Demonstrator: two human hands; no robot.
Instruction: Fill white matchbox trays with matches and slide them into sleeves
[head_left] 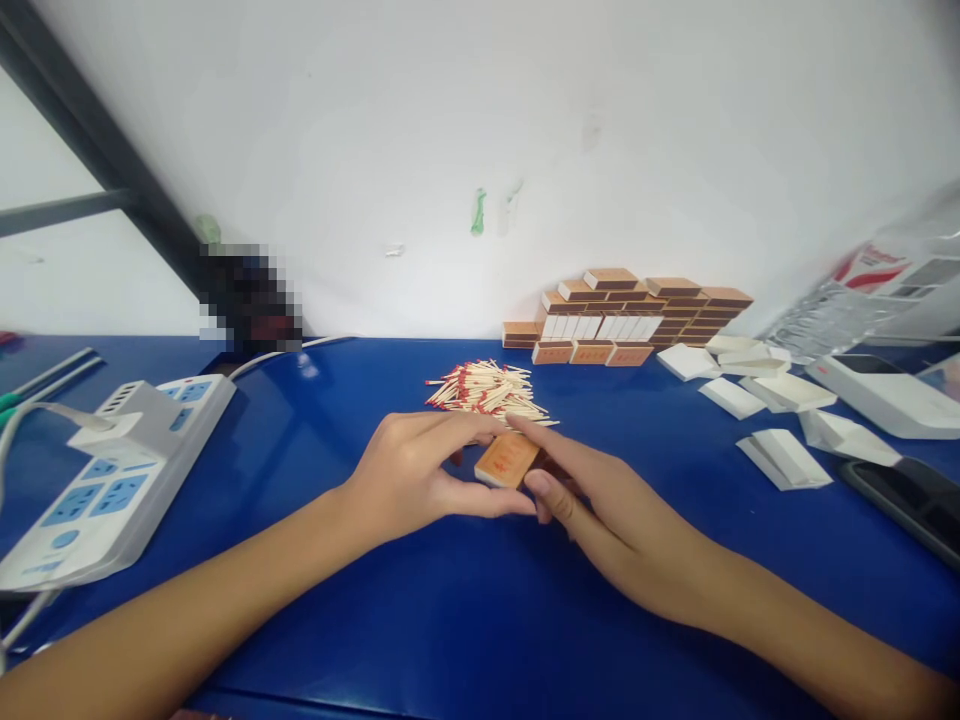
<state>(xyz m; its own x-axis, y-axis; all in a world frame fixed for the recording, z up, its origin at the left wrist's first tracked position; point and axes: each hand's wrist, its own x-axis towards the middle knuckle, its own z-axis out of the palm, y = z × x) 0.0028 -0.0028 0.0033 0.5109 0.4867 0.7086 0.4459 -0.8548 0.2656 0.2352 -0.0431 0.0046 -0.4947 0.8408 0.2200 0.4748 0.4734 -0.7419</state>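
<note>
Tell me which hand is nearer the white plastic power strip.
Left. The left hand is right of the white power strip; the right hand is farther right, past the orange cardboard matchbox.

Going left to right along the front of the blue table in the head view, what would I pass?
White power strip with blue sockets → left hand → small orange cardboard matchbox → right hand → white folded card tray → black flat phone.

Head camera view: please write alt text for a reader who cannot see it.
Left hand and right hand together hold a small orange matchbox over a blue table, near a pile of red-tipped matches. Stacked matchboxes stand by the wall.
</note>
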